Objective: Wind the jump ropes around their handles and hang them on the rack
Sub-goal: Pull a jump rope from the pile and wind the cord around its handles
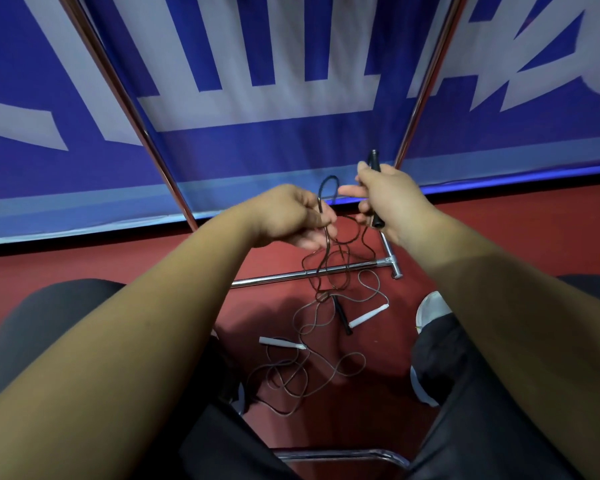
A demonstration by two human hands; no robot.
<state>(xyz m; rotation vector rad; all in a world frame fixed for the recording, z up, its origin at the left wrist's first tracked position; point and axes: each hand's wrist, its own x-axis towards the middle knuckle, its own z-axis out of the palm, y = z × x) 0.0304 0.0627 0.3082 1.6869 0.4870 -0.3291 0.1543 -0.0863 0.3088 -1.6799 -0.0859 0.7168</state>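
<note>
Gripping a black handle [374, 159] upright in our right hand [392, 199], fingers curled round it, we pinch its rope [320, 197] between the fingertips of our left hand [291, 216]. The rope trails down across the rack [274, 278] base bar to its other handle [342, 317] on the red floor [84, 261], beside a white-handled rope [368, 318].

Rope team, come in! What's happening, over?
Right hand grips black handle. Left hand pinches its cord. Other black handle down on floor. White-handled rope lies loose beside it.
</note>
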